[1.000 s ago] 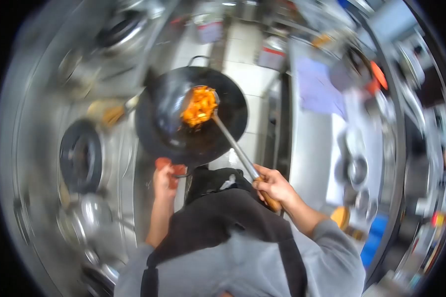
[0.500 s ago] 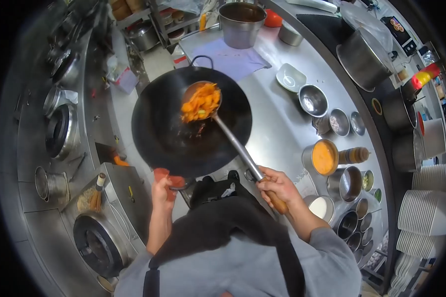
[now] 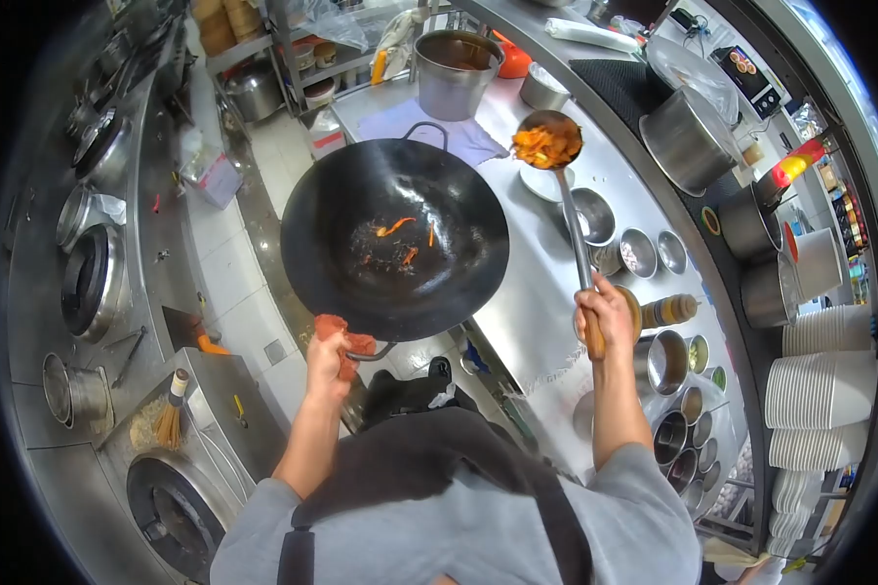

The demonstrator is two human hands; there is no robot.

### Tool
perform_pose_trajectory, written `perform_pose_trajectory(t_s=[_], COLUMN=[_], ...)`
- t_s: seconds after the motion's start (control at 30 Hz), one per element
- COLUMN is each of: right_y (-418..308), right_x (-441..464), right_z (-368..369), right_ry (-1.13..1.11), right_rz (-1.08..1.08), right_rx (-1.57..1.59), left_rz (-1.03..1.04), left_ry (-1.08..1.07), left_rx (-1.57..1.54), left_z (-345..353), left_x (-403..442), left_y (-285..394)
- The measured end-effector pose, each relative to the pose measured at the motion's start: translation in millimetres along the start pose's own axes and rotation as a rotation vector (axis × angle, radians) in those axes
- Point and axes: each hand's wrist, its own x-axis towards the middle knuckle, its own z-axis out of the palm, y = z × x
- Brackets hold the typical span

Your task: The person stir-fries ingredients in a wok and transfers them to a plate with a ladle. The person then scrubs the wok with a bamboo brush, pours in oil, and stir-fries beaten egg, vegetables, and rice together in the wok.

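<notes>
Beyond both hands (image 3: pixel 330 363), wok (image 3: pixel 395 244) (food-flecked)

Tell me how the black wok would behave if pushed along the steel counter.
The black wok would probably stay stiff, being a metal shell, but might rock or tip, since its sides curve like a bowl. It would likely feel heavy to the left hand, which grips it at one edge. The orange scraps could slide on its shiny inside.

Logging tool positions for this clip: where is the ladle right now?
In the head view, the ladle is in the right hand, to the right of the wok, its food-filled bowl over the counter by the white dish.
</notes>
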Motion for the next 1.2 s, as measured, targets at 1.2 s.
perform_pose_trajectory(t_s=[1.2], right_y=[77], right_x=[18], right_z=[18], right_ry=[0.449], right_rz=[-0.306], right_rx=[-1.108], left_rz=[0.109], left_ry=[0.209], left_rx=[-0.016], left_z=[-130], left_x=[-1], left_y=[34])
